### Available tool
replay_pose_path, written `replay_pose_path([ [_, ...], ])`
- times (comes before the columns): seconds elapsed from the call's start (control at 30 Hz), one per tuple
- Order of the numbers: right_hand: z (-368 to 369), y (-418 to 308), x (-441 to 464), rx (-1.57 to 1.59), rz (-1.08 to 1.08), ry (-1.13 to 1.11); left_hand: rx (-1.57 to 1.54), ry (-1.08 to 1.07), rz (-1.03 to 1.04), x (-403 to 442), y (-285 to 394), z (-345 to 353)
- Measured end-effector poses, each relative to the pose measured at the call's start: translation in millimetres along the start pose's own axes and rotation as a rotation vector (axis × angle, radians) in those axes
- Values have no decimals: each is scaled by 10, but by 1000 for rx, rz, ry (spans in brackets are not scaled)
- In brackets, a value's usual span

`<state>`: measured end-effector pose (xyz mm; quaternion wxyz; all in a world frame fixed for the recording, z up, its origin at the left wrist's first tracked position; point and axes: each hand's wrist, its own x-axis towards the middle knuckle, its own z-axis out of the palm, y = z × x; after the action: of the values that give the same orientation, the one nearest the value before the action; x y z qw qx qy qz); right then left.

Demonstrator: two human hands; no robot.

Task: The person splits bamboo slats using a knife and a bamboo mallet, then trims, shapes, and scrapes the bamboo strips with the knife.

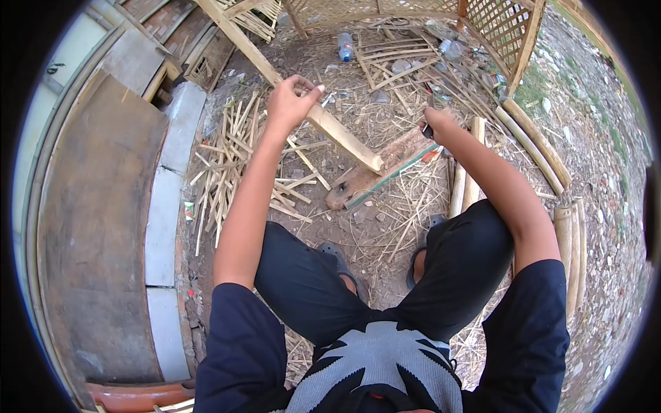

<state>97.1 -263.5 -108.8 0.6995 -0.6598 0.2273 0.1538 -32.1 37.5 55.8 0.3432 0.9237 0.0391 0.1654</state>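
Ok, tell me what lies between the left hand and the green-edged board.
In the head view, the lower stretch of the pale strip runs from the left hand to the green-edged board.

The long strip point(344, 141) is pale straw-yellow, close in tone to the scattered slats point(231, 162), while the wooden block point(407, 147) is a dusty reddish brown with a green line along one edge and the handle point(427, 131) is black. The navy sleeves point(237, 337) flank a shirt front point(385, 350) of ribbed grey broken by pointed black shapes, above black trousers point(303, 282) and dark grey clogs point(335, 256). The lattice panel point(496, 27) makes a tan crisscross, the leaning board point(96, 234) is mottled brown, and the blocks point(160, 234) beside it are bluish pale grey.
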Motion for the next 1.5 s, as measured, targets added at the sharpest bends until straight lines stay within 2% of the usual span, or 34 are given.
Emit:
replay_pose_path([
  [0.07,-9,56,33,-130,12,-76,-297,38,7,52,-111,142],
  [0.17,183,-7,-274,-143,-31,-77,-713,-40,-234,4,-45,211],
  [0.2,247,8,-234,-129,-27,-97,-868,7,-314,-7,-7,275],
  [0.3,438,-84,-468,-218,-50,-143,-1206,-4,-392,96,-150,398],
  [0.43,528,-90,-675,-500,-257,-272,-1336,-20,-372,145,-106,510],
  [0.53,525,-74,-655,-775,-357,-304,-1357,-60,-326,215,-112,583],
  [0.67,608,399,-497,-601,-311,-407,-1378,-16,-316,299,-152,613],
  [0.7,618,592,-557,-515,-235,-409,-1387,17,-325,313,-168,601],
  [0.77,651,1321,-183,-604,-203,-383,-1379,36,-329,353,-183,600],
  [0.8,564,1197,-706,-557,-95,-440,-1367,35,-316,363,-190,606],
  [0.83,549,1598,-517,-601,-59,-393,-1354,32,-305,367,-189,623],
  [0.87,495,1693,-639,-550,24,-384,-1294,98,-266,370,-188,651],
  [0.9,454,1769,-759,-499,105,-375,-1299,77,-255,344,-177,662],
  [1.0,343,2373,-500,-612,89,-393,-1306,31,-214,268,-69,665],
  [1.1,381,2155,-969,-732,-61,-150,-1317,11,-162,280,-47,707],
  [1.13,410,2298,-910,-792,-160,-50,-1326,9,-170,286,-53,707],
  [1.33,412,2347,-966,-949,-211,69,-1333,-3,-185,290,-138,645],
  [1.5,362,2450,-911,-988,-258,43,-1323,-46,-149,280,-216,615],
])
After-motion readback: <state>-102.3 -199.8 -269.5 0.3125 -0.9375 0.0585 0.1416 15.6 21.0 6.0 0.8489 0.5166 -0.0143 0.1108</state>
